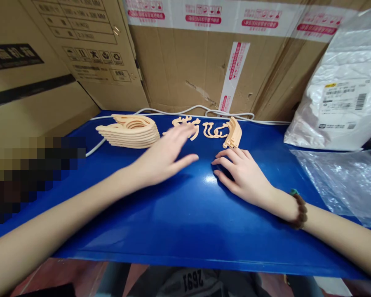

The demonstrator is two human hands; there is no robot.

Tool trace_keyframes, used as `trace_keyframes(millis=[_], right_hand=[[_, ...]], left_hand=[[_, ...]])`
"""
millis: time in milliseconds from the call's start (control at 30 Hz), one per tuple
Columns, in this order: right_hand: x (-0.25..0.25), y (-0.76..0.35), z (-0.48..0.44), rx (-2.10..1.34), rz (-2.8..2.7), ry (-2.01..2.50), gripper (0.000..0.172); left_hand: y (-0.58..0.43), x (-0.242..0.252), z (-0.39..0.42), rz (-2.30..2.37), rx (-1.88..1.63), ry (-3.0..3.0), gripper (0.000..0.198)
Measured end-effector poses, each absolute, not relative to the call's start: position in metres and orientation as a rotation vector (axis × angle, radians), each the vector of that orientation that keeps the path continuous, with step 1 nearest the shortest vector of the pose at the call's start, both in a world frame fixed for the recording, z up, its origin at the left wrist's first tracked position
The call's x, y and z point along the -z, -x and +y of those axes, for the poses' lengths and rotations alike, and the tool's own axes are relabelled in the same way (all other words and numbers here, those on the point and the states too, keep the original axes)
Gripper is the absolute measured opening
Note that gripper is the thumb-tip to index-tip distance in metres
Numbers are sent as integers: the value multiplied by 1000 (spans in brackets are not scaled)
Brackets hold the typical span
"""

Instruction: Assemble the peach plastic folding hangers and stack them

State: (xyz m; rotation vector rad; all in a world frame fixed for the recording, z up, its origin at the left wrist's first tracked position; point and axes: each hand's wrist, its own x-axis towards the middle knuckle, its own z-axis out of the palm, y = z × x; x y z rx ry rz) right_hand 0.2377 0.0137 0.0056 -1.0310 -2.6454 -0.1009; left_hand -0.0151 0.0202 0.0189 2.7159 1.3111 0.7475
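My left hand (168, 154) reaches over the blue table with thumb and fingers apart, slightly blurred, holding nothing that I can see. Behind its fingers lie small curved light wooden pieces (194, 133), partly hidden by them. To its left is a stack of flat, curved wooden shapes (130, 136). My right hand (243, 173) rests low at the tabletop, fingers bent and spread, with nothing in it. Just beyond its fingertips stands a bundle of curved wooden strips (234, 133). Hook-shaped wooden pieces (214, 131) lie between the hands, farther back.
Cardboard boxes (185, 62) wall off the back and left. A white cable (173, 111) runs along the rear of the blue table (173, 231). On the right stand a white plastic parcel bag (343, 90) and a clear plastic sheet (343, 181).
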Motion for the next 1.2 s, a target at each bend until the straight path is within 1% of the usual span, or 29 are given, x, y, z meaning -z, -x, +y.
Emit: trace_keyframes(millis=[100, 167, 400, 533, 600, 700, 767, 867, 900, 1000, 1067, 1200], right_hand=[[-5, -238, 15, 101, -2652, 1056, 26], [-5, -238, 14, 104, -2657, 1061, 27], [-9, -237, 15, 155, -2662, 1105, 28], [-26, -244, 35, 239, -2534, 1359, 29], [-35, -250, 52, 193, -2400, 1507, 37], [-42, -259, 81, 176, -2182, 1721, 58], [-41, -264, 101, 100, -2117, 1805, 69], [-35, -268, 125, -65, -2092, 1984, 79], [-34, -269, 131, -102, -2090, 2008, 78], [-30, -271, 143, -202, -2059, 2003, 61], [-29, -272, 146, -227, -2043, 1982, 53], [-29, -275, 148, -254, -2039, 1956, 54]], left_hand=[[4, 3, 15, 1216, -498, -2683, 67], [3, 10, 15, 1221, -414, -2663, 67], [4, 6, 16, 1225, -289, -2756, 61], [5, 6, 16, 1237, -275, -2765, 62], [5, 7, 17, 1238, -274, -2761, 61], [5, 6, 16, 1222, -290, -2760, 61], [5, 6, 16, 1215, -297, -2757, 60], [5, 6, 16, 1214, -298, -2755, 60], [5, 6, 16, 1212, -302, -2755, 60], [5, 6, 16, 1206, -311, -2757, 59], [6, 7, 16, 1207, -305, -2761, 59], [5, 6, 16, 1211, -301, -2772, 59]])
